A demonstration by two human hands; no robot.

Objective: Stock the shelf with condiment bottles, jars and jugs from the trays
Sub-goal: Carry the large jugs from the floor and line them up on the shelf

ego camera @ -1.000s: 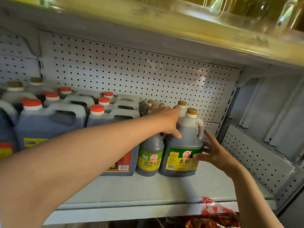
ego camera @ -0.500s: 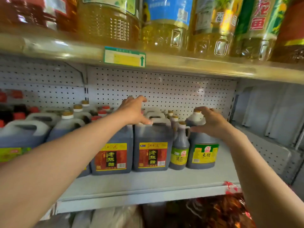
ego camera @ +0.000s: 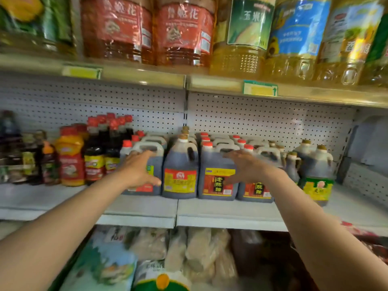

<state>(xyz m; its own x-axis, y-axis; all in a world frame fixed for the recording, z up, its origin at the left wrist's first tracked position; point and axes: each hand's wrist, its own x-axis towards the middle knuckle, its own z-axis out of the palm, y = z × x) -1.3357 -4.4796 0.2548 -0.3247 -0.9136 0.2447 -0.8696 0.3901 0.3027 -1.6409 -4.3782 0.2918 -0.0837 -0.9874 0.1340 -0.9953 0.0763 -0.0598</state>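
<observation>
1. The shelf (ego camera: 220, 208) is a white board with a pegboard wall behind it. It carries a row of dark jugs and bottles near its front edge.
2. The oil bottles (ego camera: 237, 38) stand on the upper board, above everything else.
3. The round jug (ego camera: 180, 175) stands at the middle of the front edge, upright, with a gold cap and a red and yellow label.
4. The square jug (ego camera: 218, 181) stands just beside it toward the right end, with a red cap.
5. The green-label jug (ego camera: 318, 177) stands near the right end of the row.
6. The left hand (ego camera: 136, 171) is in front of the jug left of the round jug. Its fingers are straight and a little spread; I cannot tell if they touch it.
7. The right hand (ego camera: 249, 168) is in front of the square jug, fingers straight and spread, holding nothing.
8. The orange bottle (ego camera: 70, 156) stands toward the left end, among dark sauce bottles.
</observation>
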